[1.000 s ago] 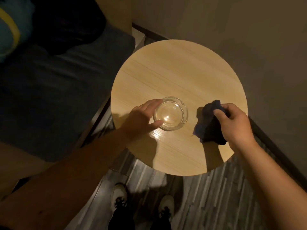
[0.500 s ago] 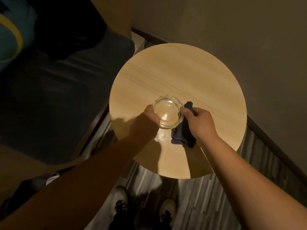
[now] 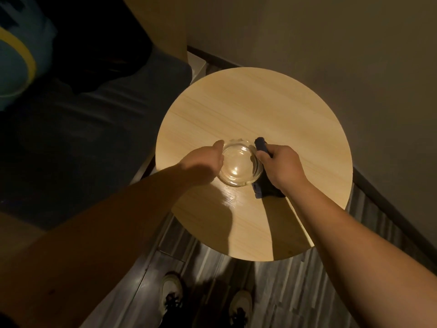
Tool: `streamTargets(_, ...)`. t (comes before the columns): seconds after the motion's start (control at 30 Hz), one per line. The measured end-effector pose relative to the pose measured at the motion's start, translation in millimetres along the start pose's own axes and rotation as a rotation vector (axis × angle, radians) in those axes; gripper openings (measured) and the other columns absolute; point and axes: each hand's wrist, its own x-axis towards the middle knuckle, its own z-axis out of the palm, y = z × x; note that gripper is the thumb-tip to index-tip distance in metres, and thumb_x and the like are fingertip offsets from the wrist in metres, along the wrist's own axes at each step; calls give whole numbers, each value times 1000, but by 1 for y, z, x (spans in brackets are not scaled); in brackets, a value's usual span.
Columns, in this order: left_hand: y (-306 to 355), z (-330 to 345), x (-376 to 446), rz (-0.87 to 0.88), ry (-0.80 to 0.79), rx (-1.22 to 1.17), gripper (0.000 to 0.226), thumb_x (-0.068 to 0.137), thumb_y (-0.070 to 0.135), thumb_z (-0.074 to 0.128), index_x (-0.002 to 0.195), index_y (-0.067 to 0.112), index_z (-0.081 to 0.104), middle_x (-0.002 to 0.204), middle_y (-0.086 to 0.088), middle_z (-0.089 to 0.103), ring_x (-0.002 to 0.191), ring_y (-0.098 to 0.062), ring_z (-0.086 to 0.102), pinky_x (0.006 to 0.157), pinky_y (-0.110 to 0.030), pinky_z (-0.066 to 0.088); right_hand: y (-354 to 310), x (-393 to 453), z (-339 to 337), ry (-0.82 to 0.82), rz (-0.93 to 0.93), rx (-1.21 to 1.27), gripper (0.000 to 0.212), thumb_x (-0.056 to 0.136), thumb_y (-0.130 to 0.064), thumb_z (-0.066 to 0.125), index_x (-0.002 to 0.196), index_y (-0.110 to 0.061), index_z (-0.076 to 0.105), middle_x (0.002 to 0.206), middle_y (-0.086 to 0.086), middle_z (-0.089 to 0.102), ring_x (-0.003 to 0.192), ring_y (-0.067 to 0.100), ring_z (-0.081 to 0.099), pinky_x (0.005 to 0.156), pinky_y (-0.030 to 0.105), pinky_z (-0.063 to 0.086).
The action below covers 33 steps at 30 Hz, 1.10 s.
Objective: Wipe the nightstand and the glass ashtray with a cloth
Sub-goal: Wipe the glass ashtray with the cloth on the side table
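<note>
Both bare forearms extend forward from the lower corners, converging toward the centre. The left hand (image 3: 203,163), back uppermost and in shadow, is curled with fingers pointing forward. The right hand (image 3: 282,168), knuckles up and wrist slightly bent, is closed in a fist-like grip, thumb tucked inward.
</note>
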Motion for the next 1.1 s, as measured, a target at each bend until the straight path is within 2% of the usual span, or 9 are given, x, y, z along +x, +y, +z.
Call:
streamTargets(0.1, 12, -2, 11, 111, -173, 78, 25, 101, 24, 39, 123, 17, 48, 99, -8, 63, 83, -23, 60, 75, -40, 50, -11, 2, 2, -109, -138, -180, 23, 95, -24, 51, 94, -8, 67, 82, 10, 60, 75, 24, 54, 64, 34, 40)
streamTargets(0.2, 20, 0, 16, 166, -188, 183, 27, 101, 31, 37, 103, 14, 58, 96, -7, 58, 83, -23, 55, 71, -36, 43, -13, 0, 8, -114, -246, -298, 18, 94, -21, 50, 88, -11, 63, 78, 4, 53, 75, 25, 53, 61, 32, 34)
streamTargets(0.43, 14, 15, -1, 81, 59, 297, 41, 98, 48, 35, 97, 16, 59, 87, 0, 48, 71, -18, 48, 61, -30, 35, 15, -33, 14, 49, -310, -323, 22, 96, -27, 49, 105, -10, 61, 90, 9, 57, 79, 27, 52, 62, 31, 32)
streamTargets(0.57, 7, 33, -47, 79, 259, 326, 27, 99, 33, 48, 105, 11, 63, 85, -6, 62, 72, -20, 58, 58, -33, 53, 15, -38, 22, 109, -263, -355, 26, 97, -28, 48, 112, -10, 60, 95, 12, 59, 82, 29, 53, 63, 29, 31)
streamTargets(0.67, 13, 55, -76, -292, 206, -28, 37, 97, 48, 38, 110, 15, 47, 82, 0, 55, 71, -17, 55, 62, -35, 43, 13, -41, 26, 158, -219, -341, 27, 98, -29, 47, 110, -9, 61, 95, 13, 58, 81, 30, 53, 63, 29, 32)
streamTargets(0.8, 26, 77, -78, -354, 261, -119, 30, 100, 30, 37, 120, 8, 42, 85, -3, 56, 76, -21, 60, 66, -33, 44, 9, -46, 29, 156, -161, -304, 28, 98, -28, 45, 108, -7, 62, 93, 14, 58, 80, 31, 54, 62, 31, 35)
streamTargets(0.93, 21, 61, -64, -203, 195, 165, 24, 99, 13, 45, 116, -4, 47, 85, -7, 64, 72, -16, 67, 58, -21, 46, 11, -38, 19, 64, -137, -283, 25, 96, -26, 49, 105, -6, 62, 92, 11, 56, 75, 22, 46, 62, 30, 32)
streamTargets(1.03, 11, 39, -56, 6, 173, 539, 16, 89, 3, 53, 81, 4, 66, 66, -3, 64, 49, -11, 63, 42, -22, 46, 9, -27, 11, -4, -140, -322, 26, 96, -28, 50, 96, -5, 61, 88, 9, 54, 74, 21, 45, 61, 30, 31)
streamTargets(1.1, 7, 22, -46, 84, 182, 719, 17, 83, 0, 54, 77, 7, 69, 57, -2, 61, 40, -12, 54, 37, -23, 42, 6, -20, 7, -22, -146, -333, 26, 95, -28, 51, 92, -5, 62, 84, 8, 54, 73, 22, 47, 60, 31, 31)
